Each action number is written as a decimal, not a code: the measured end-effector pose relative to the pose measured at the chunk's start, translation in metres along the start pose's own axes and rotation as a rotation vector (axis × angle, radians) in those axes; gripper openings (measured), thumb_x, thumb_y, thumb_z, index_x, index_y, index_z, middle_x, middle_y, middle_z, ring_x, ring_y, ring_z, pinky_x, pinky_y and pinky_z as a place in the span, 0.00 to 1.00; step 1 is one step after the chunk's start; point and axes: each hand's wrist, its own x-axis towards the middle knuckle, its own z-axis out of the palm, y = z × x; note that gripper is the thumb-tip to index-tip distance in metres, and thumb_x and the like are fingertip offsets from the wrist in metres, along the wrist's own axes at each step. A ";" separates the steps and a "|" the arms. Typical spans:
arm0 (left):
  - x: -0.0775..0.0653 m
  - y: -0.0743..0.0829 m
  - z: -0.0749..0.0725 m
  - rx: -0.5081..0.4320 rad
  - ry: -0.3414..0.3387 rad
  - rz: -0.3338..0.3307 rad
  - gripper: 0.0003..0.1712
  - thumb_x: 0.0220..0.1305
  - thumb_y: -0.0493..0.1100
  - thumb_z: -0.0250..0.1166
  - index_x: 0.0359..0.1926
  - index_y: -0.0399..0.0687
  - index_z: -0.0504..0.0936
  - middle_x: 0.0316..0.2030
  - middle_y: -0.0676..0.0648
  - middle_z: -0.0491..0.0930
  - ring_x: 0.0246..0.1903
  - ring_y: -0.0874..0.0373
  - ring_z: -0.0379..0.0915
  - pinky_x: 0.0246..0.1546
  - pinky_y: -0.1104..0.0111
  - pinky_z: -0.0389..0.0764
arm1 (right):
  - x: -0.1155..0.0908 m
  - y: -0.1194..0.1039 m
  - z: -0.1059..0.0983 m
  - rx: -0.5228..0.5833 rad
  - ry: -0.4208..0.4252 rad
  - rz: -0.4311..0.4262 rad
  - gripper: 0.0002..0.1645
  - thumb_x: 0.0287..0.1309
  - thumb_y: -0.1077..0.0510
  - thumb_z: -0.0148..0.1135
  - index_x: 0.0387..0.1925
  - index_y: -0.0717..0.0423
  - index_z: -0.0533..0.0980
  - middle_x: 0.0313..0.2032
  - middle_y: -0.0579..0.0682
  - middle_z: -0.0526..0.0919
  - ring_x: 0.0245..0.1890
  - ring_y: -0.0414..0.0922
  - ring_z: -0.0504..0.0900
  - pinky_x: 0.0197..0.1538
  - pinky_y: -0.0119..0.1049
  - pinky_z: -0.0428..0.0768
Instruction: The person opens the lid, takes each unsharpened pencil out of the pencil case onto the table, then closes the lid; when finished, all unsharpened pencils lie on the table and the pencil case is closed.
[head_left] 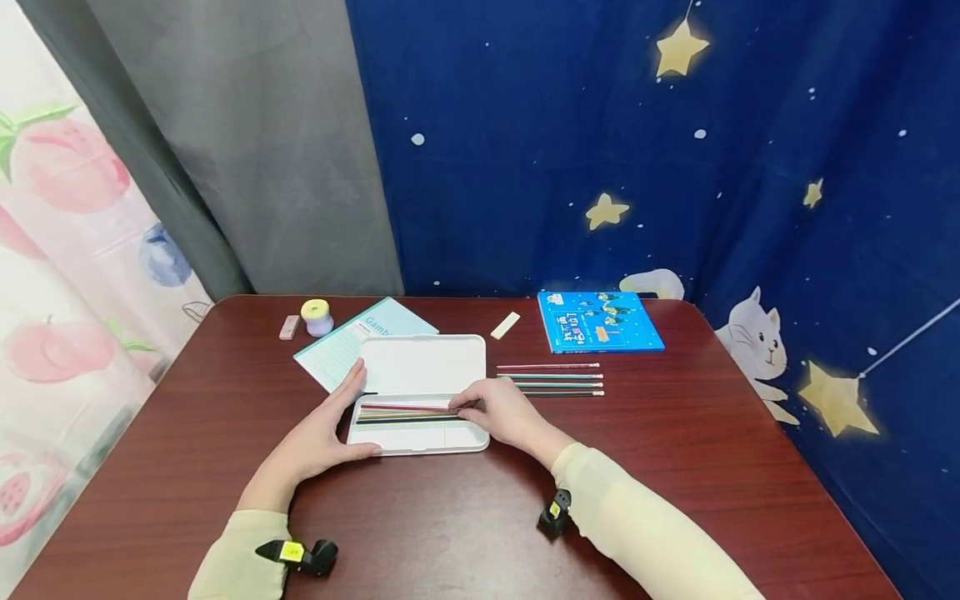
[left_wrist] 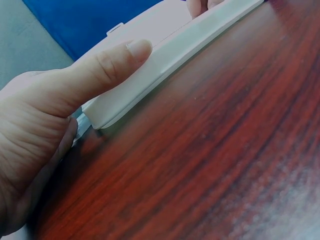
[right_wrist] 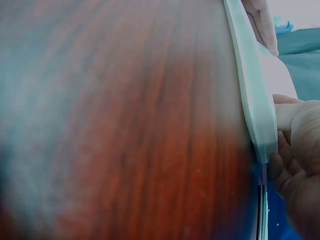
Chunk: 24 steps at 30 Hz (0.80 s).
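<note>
A white pencil case [head_left: 420, 437] lies on the table with its lid [head_left: 423, 364] raised at the back. Several pencils [head_left: 405, 414], among them red, yellow and black ones, lie lengthwise inside. My left hand [head_left: 330, 433] holds the case by its left end, thumb on the front edge and fingers up beside the lid. Reaching over the right end of the case, my right hand [head_left: 498, 410] pinches a pencil at its right end. The left wrist view shows the left thumb [left_wrist: 115, 65] against the case's front wall [left_wrist: 150, 75].
Several more pencils [head_left: 555, 376] lie in a row to the right. Behind are a light-blue notebook [head_left: 330, 354], a white jar with a yellow lid [head_left: 317, 318], a small eraser [head_left: 288, 327], a pale flat strip [head_left: 506, 325] and a blue book [head_left: 600, 322]. Curtains hang behind the table.
</note>
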 end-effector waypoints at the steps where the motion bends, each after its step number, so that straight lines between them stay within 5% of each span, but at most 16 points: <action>1: 0.000 0.000 0.000 0.000 -0.001 -0.003 0.72 0.53 0.64 0.80 0.85 0.53 0.43 0.84 0.54 0.35 0.82 0.49 0.39 0.64 0.89 0.44 | 0.000 0.001 0.000 0.020 0.007 0.006 0.11 0.67 0.59 0.71 0.47 0.43 0.90 0.43 0.39 0.91 0.44 0.35 0.86 0.48 0.32 0.82; 9: 0.000 -0.001 0.000 0.013 -0.006 -0.016 0.72 0.53 0.66 0.79 0.85 0.56 0.42 0.84 0.56 0.35 0.82 0.50 0.38 0.65 0.88 0.44 | -0.003 0.013 -0.006 0.241 0.065 0.026 0.09 0.65 0.60 0.72 0.43 0.42 0.90 0.34 0.33 0.88 0.32 0.36 0.79 0.37 0.32 0.78; 17: 0.000 0.001 0.000 0.021 -0.001 -0.008 0.72 0.54 0.65 0.80 0.85 0.54 0.42 0.84 0.54 0.35 0.82 0.50 0.39 0.64 0.88 0.44 | -0.015 0.026 -0.025 0.278 0.110 0.015 0.09 0.64 0.60 0.72 0.43 0.43 0.90 0.37 0.38 0.89 0.32 0.38 0.80 0.35 0.34 0.79; 24: 0.000 0.000 0.001 0.015 0.002 0.000 0.72 0.54 0.65 0.80 0.85 0.53 0.43 0.84 0.53 0.35 0.82 0.50 0.38 0.64 0.89 0.43 | -0.033 0.044 -0.043 0.260 0.130 0.087 0.09 0.64 0.59 0.73 0.43 0.43 0.90 0.40 0.39 0.90 0.32 0.41 0.81 0.35 0.35 0.81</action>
